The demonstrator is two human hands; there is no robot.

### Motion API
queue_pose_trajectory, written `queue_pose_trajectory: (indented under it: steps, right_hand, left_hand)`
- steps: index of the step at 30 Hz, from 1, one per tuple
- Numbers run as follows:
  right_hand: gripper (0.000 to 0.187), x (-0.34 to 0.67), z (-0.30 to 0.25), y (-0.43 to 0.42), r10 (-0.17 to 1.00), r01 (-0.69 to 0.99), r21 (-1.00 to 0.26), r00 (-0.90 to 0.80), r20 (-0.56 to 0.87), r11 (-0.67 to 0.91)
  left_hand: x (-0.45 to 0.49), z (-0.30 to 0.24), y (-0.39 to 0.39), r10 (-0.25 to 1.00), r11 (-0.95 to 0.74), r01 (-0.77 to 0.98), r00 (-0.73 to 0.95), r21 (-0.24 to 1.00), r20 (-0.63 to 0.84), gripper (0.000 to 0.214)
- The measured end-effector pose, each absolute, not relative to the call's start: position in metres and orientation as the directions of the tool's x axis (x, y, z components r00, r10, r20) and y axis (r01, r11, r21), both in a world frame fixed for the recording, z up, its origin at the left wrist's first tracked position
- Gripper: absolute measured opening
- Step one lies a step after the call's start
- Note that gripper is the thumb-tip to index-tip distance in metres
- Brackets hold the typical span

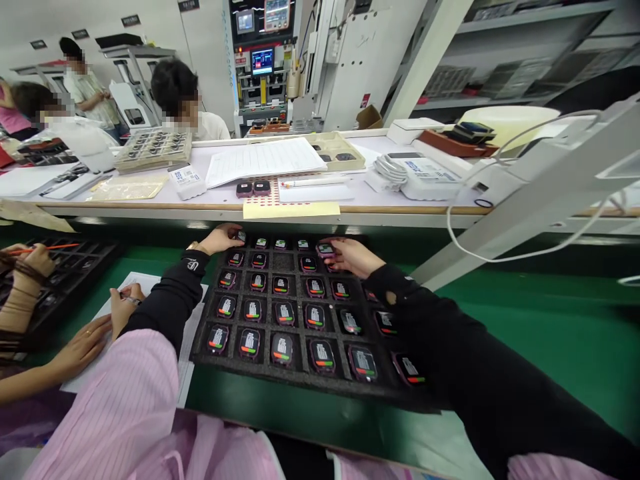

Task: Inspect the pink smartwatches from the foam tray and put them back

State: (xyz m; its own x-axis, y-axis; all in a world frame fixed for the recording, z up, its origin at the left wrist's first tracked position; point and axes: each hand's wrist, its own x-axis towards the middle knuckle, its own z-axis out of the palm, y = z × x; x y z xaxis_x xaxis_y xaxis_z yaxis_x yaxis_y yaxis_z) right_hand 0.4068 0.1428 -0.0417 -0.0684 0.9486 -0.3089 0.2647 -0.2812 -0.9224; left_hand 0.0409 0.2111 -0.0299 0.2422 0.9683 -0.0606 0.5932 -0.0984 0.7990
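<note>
A black foam tray [295, 378] lies in front of me, its compartments holding several smartwatches with lit screens and purplish cases. At the tray's far right part, my right hand [354, 257] grips a smartwatch [326, 249] between thumb and fingers, its screen facing up. My left hand [221, 239] is at the far left corner, fingers pinched on the edge of another smartwatch [241, 237]. Whether that one is lifted from its compartment, I cannot tell. My right sleeve covers part of the tray's right side.
To the left, a co-worker's hands [80, 348] rest at paper sheets [143, 283], and another hand [37, 261] holds an orange pen over a second black tray [95, 257]. A shelf [390, 212] with papers and boxes runs behind the tray. A slanted metal post [500, 220] with a white cable stands right.
</note>
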Motion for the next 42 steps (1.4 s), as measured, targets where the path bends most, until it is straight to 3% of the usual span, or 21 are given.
queue_pose_trajectory:
  steps: [5,8,10,14,19,23,26,31,34,42]
  right_hand:
    - [0.043,0.39,-0.042,0.097,0.913,0.237,-0.96,-0.339,-0.227,-0.15]
    - [0.058,0.377,-0.048,0.081,0.88,0.316,-0.948,-0.439,-0.183,-0.04]
    - [0.057,0.371,-0.051,0.073,0.876,0.392,-0.918,-0.462,-0.138,0.062]
    - [0.045,0.365,-0.046,0.06,0.906,0.507,-0.815,-0.421,0.048,0.279]
    - [0.032,0.355,-0.009,0.03,0.879,0.456,-0.764,-0.363,0.309,0.457]
    - [0.027,0.335,0.017,-0.002,0.765,0.323,-0.694,-0.258,0.59,0.644]
    - [0.017,0.321,0.022,-0.014,0.658,0.313,-0.593,-0.168,0.734,0.741]
    - [0.014,0.316,0.021,-0.015,0.618,0.361,-0.558,-0.072,0.782,0.748]
    - [0.01,0.32,0.022,-0.017,0.647,0.355,-0.591,-0.056,0.76,0.725]
    - [0.009,0.327,0.038,-0.031,0.797,0.083,-0.793,-0.062,0.601,0.604]
  left_hand:
    - [0.066,-0.025,0.163,0.943,-0.004,0.2,0.326,0.98,-0.063,0.072]
    - [0.082,-0.02,0.129,0.913,0.091,-0.002,0.399,0.996,-0.082,0.08]
    - [0.092,-0.015,0.108,0.893,0.147,-0.105,0.442,0.984,-0.086,0.081]
    - [0.108,-0.002,0.072,0.874,0.217,-0.27,0.482,0.938,-0.064,0.073]
    - [0.129,0.017,0.03,0.921,0.217,-0.499,0.39,0.839,-0.007,0.061]
    - [0.153,0.026,0.0,0.972,0.147,-0.663,0.235,0.734,0.018,0.043]
    - [0.167,0.026,-0.013,0.987,0.11,-0.706,0.158,0.7,0.003,0.038]
    - [0.173,0.023,-0.02,0.981,0.155,-0.725,0.195,0.671,-0.016,0.027]
    - [0.171,0.02,-0.022,0.956,0.217,-0.716,0.294,0.664,0.003,0.038]
    - [0.164,0.015,-0.029,0.9,0.332,-0.718,0.436,0.612,0.023,0.049]
